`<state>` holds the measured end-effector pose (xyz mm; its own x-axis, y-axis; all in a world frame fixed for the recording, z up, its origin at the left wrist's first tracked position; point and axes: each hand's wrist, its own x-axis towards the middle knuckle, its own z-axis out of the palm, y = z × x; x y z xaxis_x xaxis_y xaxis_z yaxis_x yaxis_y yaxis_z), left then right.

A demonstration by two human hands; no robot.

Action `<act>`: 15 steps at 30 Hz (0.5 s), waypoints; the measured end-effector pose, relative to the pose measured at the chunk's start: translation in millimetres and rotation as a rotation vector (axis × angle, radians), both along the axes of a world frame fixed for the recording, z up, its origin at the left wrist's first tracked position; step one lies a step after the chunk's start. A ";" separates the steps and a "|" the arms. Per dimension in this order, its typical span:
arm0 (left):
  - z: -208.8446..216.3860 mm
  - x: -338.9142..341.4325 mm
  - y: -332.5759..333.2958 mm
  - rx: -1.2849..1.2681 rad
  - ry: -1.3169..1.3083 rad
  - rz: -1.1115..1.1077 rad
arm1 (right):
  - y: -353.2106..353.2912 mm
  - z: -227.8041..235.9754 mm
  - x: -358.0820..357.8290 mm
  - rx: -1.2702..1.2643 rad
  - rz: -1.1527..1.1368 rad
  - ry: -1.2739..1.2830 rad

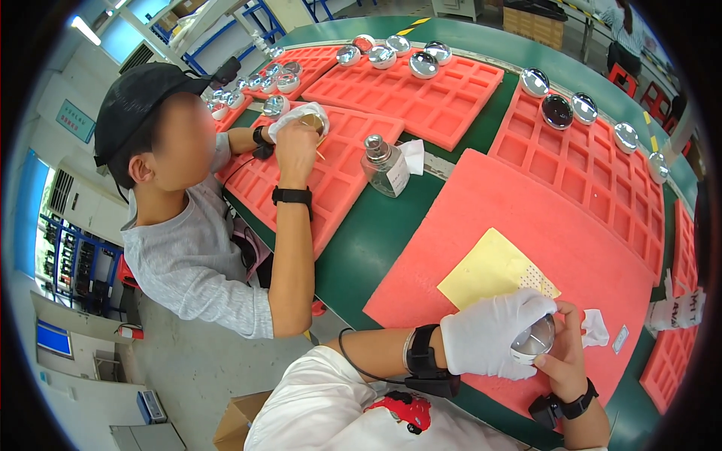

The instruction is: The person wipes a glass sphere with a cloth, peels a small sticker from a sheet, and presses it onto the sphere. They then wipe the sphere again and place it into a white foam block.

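Note:
My left hand (pixel 485 337), in a white glove, is closed round a shiny, clear-grey dome-shaped lens (pixel 535 340). My bare right hand (pixel 565 359) grips the same dome from the right, with thumb and fingers on its rim. Both hands hold it over a flat red foam mat (pixel 421 278). Beyond them on the mat lies a yellow sheet (pixel 489 267) with rows of small dots at its right end. A crumpled white tissue (pixel 595 328) and a small white label (pixel 620 339) are to the right of my right hand.
A glass bottle (pixel 386 167) with a metal top stands on the green table (pixel 342 282). Red foam trays (pixel 602 177) with several shiny domes (pixel 558 111) line the far side. At left, a co-worker (pixel 188 218) handles a piece with one gloved hand.

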<state>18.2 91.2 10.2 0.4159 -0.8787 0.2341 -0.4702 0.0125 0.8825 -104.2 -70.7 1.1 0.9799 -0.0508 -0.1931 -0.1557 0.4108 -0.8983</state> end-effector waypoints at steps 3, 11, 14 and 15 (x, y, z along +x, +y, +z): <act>-0.4 -0.7 0.4 0.011 -0.004 0.009 | 0.3 -0.2 -0.6 0.003 0.000 0.000; -1.1 -1.4 1.3 0.021 -0.017 0.019 | -0.5 -2.5 -0.7 -0.010 0.005 -0.011; 0.4 -0.9 1.3 0.026 -0.011 0.014 | -0.6 -2.1 -0.6 -0.008 0.003 -0.008; 0.6 -0.8 1.4 0.028 -0.009 0.013 | -0.5 -1.9 -0.5 -0.008 0.003 -0.008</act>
